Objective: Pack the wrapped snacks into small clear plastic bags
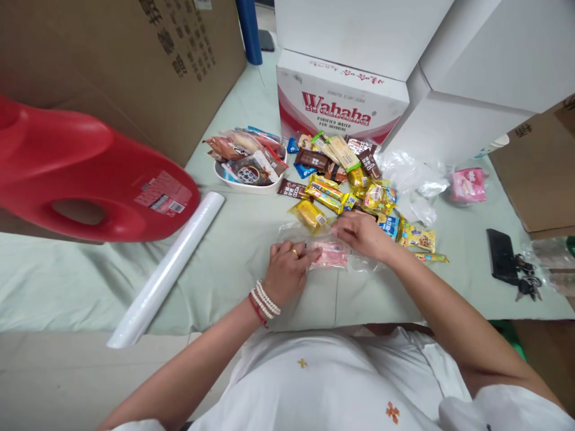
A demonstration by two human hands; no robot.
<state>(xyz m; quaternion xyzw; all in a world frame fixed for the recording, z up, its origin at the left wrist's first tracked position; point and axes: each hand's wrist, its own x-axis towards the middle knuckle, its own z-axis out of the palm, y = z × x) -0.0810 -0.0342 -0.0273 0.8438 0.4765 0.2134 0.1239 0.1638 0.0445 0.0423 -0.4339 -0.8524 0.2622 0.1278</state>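
Note:
A pink snack packet lies flat on the cloth in front of me, with clear plastic wrap spread around and under it. My left hand rests at the packet's left end, thumb on the pink surface and fingers curled at the edge of the plastic. Above its right end, my right hand is closed in a pinch on the plastic; the fingertips are partly hidden. Just beyond both hands lies a pile of wrapped snacks, including a yellow packet and a blue packet.
A white basket full of snacks stands behind left. A plastic roll and a red jug are at left. A Wahaha carton backs the pile. Crumpled plastic, a pink pack, a phone and keys lie right.

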